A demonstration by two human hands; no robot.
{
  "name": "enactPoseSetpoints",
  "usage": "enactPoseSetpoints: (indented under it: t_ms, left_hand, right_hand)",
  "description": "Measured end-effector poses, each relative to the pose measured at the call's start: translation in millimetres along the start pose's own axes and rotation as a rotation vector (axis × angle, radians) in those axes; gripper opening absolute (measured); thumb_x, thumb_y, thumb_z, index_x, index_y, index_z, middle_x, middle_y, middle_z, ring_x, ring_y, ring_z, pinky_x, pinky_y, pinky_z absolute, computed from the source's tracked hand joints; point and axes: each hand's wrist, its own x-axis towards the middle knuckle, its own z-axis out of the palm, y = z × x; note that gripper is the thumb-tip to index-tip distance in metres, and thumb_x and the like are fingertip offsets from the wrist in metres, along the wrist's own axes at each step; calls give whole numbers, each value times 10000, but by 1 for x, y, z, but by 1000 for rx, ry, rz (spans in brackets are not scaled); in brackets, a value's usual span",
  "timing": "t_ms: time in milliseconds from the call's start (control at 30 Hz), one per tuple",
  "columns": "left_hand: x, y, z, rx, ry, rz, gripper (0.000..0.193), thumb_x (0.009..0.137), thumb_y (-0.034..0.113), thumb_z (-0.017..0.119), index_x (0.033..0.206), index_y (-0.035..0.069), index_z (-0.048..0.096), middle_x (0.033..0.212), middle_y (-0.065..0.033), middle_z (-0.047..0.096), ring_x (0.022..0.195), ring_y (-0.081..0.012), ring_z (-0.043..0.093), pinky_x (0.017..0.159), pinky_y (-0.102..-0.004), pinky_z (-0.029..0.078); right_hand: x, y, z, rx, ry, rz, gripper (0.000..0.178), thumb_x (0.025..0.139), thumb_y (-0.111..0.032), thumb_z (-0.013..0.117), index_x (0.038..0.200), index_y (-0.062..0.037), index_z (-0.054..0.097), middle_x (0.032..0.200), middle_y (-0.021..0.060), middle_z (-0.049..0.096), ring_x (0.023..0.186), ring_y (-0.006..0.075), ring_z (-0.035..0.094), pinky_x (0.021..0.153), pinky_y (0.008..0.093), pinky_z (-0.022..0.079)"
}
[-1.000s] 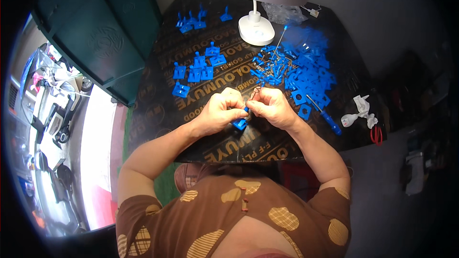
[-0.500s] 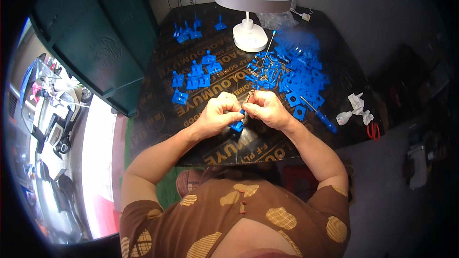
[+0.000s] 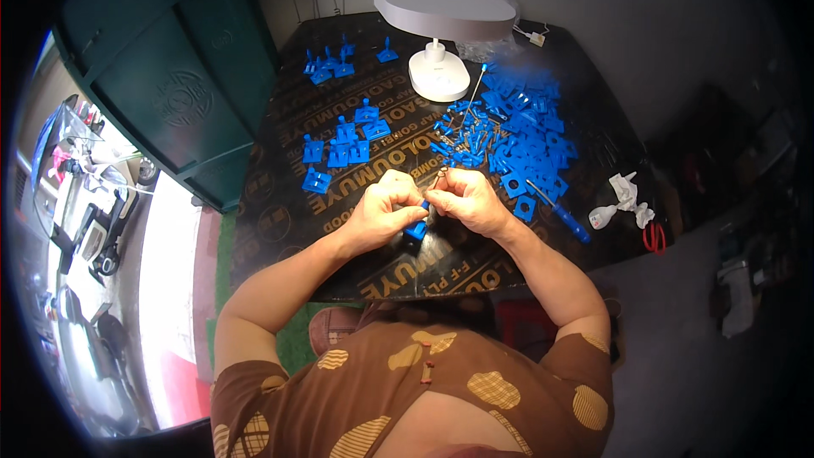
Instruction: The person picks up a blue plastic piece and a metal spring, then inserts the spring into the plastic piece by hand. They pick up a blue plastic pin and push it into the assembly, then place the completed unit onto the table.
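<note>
My left hand (image 3: 390, 212) is closed in a pinch on a small blue plastic part (image 3: 415, 231), whose flat base shows below the fingertips close to the table's front. Right beside it, my right hand (image 3: 469, 202) is also closed. A small thin metal-looking piece (image 3: 442, 173) sticks up from its thumb and forefinger, over the top of the blue part. The fingertips of both hands nearly meet and hide where the pieces join.
A blue parts heap (image 3: 530, 131) lies to the right, with small pins (image 3: 466, 140) beside it. A blue-handled screwdriver (image 3: 570, 222), crumpled white tissue (image 3: 626, 191) and red ring (image 3: 654, 237) lie nearby. Upright blue pieces (image 3: 346, 146) stand left; a white lamp (image 3: 439, 76) stands behind.
The view has shifted slightly. Both hands stay together at the blue part, with only a small shift of the right fingers around the thin piece.
</note>
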Motion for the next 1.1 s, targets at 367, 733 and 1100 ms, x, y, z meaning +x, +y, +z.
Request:
enactPoseSetpoints:
  t_ms: [367,733,1100]
  left_hand:
    - [3,-8,0,21,52,63,86,752,74,710,778,25,644,804,-51,597,906,-197,516,809,-339,433]
    - [2,-3,-2,15,46,11,96,768,66,711,777,10,633,829,-49,595,914,-177,512,818,-312,421]
    - [4,-4,-1,26,88,17,93,743,80,709,748,20,639,768,-60,593,866,-197,525,777,-323,439]
  right_hand:
    - [0,-16,-1,19,17,-13,185,891,-111,610,990,44,618,808,15,622,694,46,548,592,183,431]
    - [1,-8,-8,78,154,3,180,914,-143,550,996,6,608,699,9,554,535,34,412,472,174,323]
    - [1,-9,-8,147,245,15,181,940,-156,523,923,3,609,653,-1,519,509,30,377,455,168,292]
